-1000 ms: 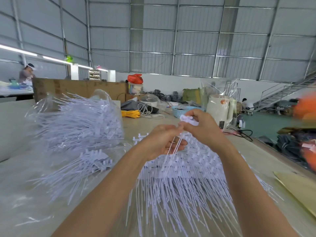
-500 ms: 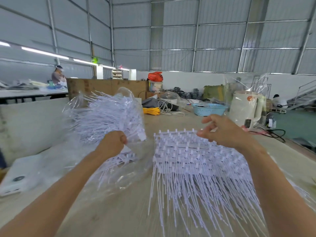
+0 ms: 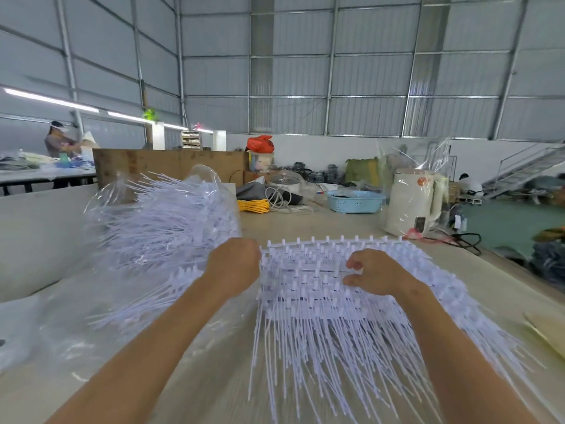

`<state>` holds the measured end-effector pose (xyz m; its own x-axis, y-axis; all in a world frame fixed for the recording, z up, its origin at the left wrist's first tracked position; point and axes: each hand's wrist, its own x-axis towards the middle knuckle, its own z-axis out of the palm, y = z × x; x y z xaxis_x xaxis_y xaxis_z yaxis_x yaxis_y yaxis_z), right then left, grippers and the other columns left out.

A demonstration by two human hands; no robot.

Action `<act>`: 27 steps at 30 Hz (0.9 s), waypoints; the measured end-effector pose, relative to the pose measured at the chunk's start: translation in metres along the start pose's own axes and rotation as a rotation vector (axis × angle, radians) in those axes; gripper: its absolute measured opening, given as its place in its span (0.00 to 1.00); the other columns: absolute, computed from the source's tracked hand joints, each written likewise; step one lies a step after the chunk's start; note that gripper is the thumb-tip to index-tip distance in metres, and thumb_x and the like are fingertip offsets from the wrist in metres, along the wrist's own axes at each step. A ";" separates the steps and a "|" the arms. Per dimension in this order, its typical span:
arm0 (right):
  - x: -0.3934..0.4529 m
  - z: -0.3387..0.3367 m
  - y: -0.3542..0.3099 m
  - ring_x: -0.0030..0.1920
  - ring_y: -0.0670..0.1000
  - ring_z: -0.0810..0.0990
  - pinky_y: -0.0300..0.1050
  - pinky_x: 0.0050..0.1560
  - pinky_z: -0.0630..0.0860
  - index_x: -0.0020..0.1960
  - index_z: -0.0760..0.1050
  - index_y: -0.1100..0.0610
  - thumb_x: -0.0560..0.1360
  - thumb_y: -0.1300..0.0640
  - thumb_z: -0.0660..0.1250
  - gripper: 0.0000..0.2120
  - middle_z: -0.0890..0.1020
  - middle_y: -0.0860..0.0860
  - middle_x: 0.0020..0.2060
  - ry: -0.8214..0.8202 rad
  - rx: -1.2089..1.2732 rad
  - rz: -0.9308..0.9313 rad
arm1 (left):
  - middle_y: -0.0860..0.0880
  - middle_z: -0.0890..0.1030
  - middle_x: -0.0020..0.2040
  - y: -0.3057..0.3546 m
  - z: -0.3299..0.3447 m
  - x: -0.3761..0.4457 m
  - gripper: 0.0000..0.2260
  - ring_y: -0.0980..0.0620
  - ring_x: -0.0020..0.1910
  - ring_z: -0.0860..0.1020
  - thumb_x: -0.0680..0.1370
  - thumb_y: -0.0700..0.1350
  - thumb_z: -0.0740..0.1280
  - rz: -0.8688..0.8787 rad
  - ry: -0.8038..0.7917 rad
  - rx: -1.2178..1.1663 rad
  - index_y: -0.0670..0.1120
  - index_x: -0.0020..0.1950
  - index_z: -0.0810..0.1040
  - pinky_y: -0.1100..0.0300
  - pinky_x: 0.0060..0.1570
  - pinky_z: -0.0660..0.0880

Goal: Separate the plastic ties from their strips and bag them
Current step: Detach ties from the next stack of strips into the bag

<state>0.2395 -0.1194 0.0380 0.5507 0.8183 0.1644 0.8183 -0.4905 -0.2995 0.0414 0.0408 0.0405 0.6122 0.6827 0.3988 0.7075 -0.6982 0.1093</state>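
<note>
Head view: two bare forearms reach forward over a pale worktable [image 3: 351, 221] in a large metal-walled hall.
Ties on strips: a wide stack of white plastic ties [image 3: 330, 338] lies on the table straight ahead, heads joined along white strips [image 3: 318, 241] at the far edge, tails fanned toward the camera.
Left hand: the left hand [image 3: 234, 264] is curled into a fist at the stack's left edge, knuckles up, touching the strip ends; its fingertips are tucked under and hidden, so I cannot tell whether it holds anything.
Right hand: the right hand [image 3: 371, 275] rests on top of the stack near its middle, fingers [image 3: 351, 264] bent down onto the rows of tie heads, thumb and forefinger close together as if pinching a strip; the pinch itself is too small and blurred to confirm.
Bag: a clear plastic bag [image 3: 208, 179] full of loose white ties stands left of the stack, just beyond the left hand, mouth open upward.
Beyond: a blue basket [image 3: 354, 201], a yellow coil [image 3: 253, 206] and a white appliance wrapped in plastic [image 3: 411, 203] sit at the table's far end.
Background: another person [image 3: 56, 140] works at a distant table on the left.
</note>
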 end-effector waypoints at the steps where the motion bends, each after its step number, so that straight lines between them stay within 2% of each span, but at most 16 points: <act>1: 0.001 0.001 0.000 0.62 0.52 0.72 0.44 0.62 0.69 0.62 0.72 0.57 0.74 0.50 0.67 0.19 0.73 0.53 0.63 -0.013 0.000 0.004 | 0.45 0.79 0.54 0.013 0.004 0.006 0.09 0.45 0.56 0.76 0.79 0.39 0.59 0.040 -0.049 -0.147 0.43 0.53 0.78 0.57 0.49 0.71; 3: 0.000 0.002 0.001 0.62 0.52 0.72 0.44 0.62 0.69 0.62 0.72 0.56 0.74 0.50 0.68 0.20 0.73 0.53 0.63 -0.031 0.006 0.008 | 0.42 0.79 0.54 0.033 0.016 0.017 0.10 0.44 0.55 0.77 0.81 0.42 0.58 0.044 -0.125 -0.252 0.39 0.52 0.78 0.57 0.49 0.71; 5: 0.000 0.002 0.002 0.61 0.51 0.72 0.43 0.61 0.69 0.62 0.72 0.55 0.74 0.49 0.68 0.20 0.73 0.52 0.62 -0.048 0.000 0.007 | 0.38 0.80 0.52 0.039 0.032 0.026 0.19 0.42 0.53 0.78 0.82 0.52 0.56 -0.014 -0.194 -0.232 0.38 0.50 0.78 0.55 0.49 0.72; 7: 0.000 0.001 0.004 0.61 0.51 0.72 0.43 0.60 0.69 0.63 0.72 0.55 0.73 0.48 0.68 0.20 0.73 0.51 0.63 -0.053 -0.003 0.002 | 0.40 0.80 0.45 0.039 0.049 0.035 0.23 0.43 0.50 0.79 0.81 0.58 0.55 -0.078 -0.235 -0.236 0.42 0.38 0.75 0.56 0.46 0.73; 9: 0.001 0.000 0.005 0.62 0.51 0.71 0.43 0.61 0.68 0.63 0.72 0.54 0.74 0.48 0.68 0.21 0.72 0.51 0.63 -0.056 -0.007 0.002 | 0.43 0.80 0.42 0.039 0.058 0.039 0.22 0.45 0.49 0.80 0.80 0.59 0.57 -0.136 -0.213 -0.263 0.43 0.37 0.74 0.57 0.45 0.73; 11: 0.002 0.000 0.006 0.62 0.51 0.71 0.43 0.60 0.69 0.63 0.72 0.54 0.74 0.48 0.67 0.20 0.71 0.51 0.64 -0.059 -0.002 0.011 | 0.42 0.82 0.46 0.041 0.064 0.040 0.19 0.44 0.49 0.80 0.81 0.54 0.59 -0.158 -0.139 -0.303 0.40 0.45 0.79 0.55 0.48 0.75; 14: 0.002 -0.002 0.005 0.63 0.52 0.71 0.44 0.62 0.69 0.64 0.71 0.54 0.74 0.49 0.67 0.21 0.71 0.52 0.65 -0.029 0.002 0.013 | 0.39 0.81 0.44 0.045 0.060 0.040 0.15 0.43 0.45 0.80 0.80 0.48 0.60 -0.130 0.061 -0.457 0.38 0.44 0.79 0.52 0.48 0.77; 18: 0.002 -0.010 -0.002 0.66 0.53 0.69 0.49 0.65 0.67 0.70 0.65 0.54 0.75 0.50 0.67 0.26 0.68 0.53 0.68 0.202 0.061 -0.032 | 0.40 0.80 0.49 0.055 0.029 0.038 0.13 0.42 0.44 0.77 0.79 0.45 0.62 0.013 0.463 -0.432 0.39 0.47 0.83 0.54 0.43 0.73; 20: 0.002 -0.013 -0.008 0.67 0.54 0.68 0.52 0.65 0.68 0.71 0.63 0.54 0.75 0.49 0.67 0.28 0.69 0.53 0.68 0.301 0.074 -0.056 | 0.40 0.79 0.49 0.064 0.013 0.035 0.13 0.43 0.44 0.75 0.79 0.44 0.63 0.071 0.525 -0.417 0.38 0.45 0.83 0.56 0.40 0.67; 22: 0.002 -0.014 -0.011 0.69 0.54 0.65 0.56 0.66 0.66 0.72 0.62 0.53 0.73 0.44 0.68 0.32 0.68 0.53 0.69 0.351 0.014 -0.059 | 0.43 0.78 0.43 0.073 0.001 0.032 0.11 0.48 0.39 0.73 0.79 0.45 0.63 0.123 0.467 -0.556 0.40 0.43 0.80 0.57 0.36 0.65; 24: -0.001 -0.014 -0.013 0.69 0.53 0.66 0.58 0.66 0.66 0.72 0.62 0.50 0.71 0.41 0.69 0.34 0.70 0.50 0.68 0.307 0.017 -0.081 | 0.48 0.78 0.39 0.078 -0.007 0.029 0.06 0.53 0.36 0.75 0.78 0.45 0.63 0.144 0.319 -0.778 0.43 0.44 0.75 0.57 0.36 0.70; 27: -0.011 -0.028 -0.014 0.59 0.52 0.74 0.50 0.58 0.72 0.66 0.69 0.52 0.70 0.43 0.70 0.28 0.77 0.50 0.59 0.197 -0.014 -0.103 | 0.48 0.80 0.41 0.079 -0.011 0.026 0.03 0.56 0.34 0.79 0.79 0.43 0.63 0.117 0.170 -0.940 0.45 0.45 0.73 0.58 0.37 0.76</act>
<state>0.2265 -0.1303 0.0663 0.4841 0.7910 0.3742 0.8736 -0.4124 -0.2586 0.1094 0.0014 0.0695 0.5492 0.6092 0.5721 0.0279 -0.6976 0.7160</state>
